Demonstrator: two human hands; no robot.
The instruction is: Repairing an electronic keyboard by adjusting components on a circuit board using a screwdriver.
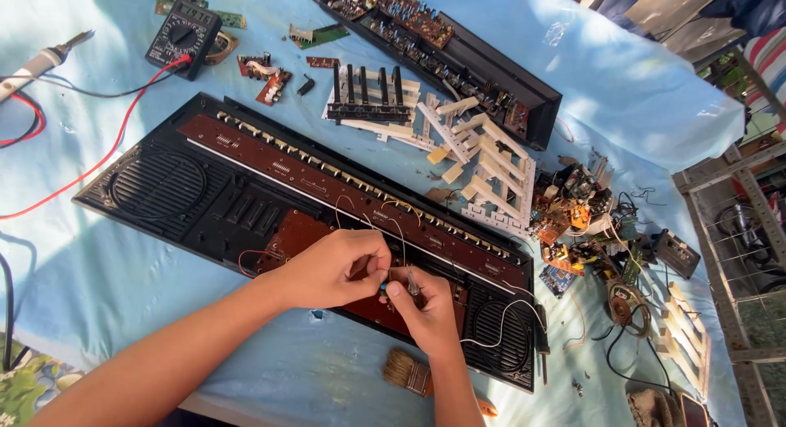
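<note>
My left hand [332,270] pinches a thin white wire [399,230] over the brown circuit board [327,185] inside the open black keyboard case [164,189]. My right hand [426,308] is closed on a slim metal tool [413,281], tip just beside the wire. A brush [408,371] lies near my right wrist.

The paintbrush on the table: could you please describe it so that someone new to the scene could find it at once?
Start at the long black keyboard shell lying open across the blue cloth. Follow its near edge to the right wrist of the person at work; the paintbrush lies on the cloth just beside it. Its tan bristles fan out leftwards, soft and pale among hard black plastic and wires.
</note>
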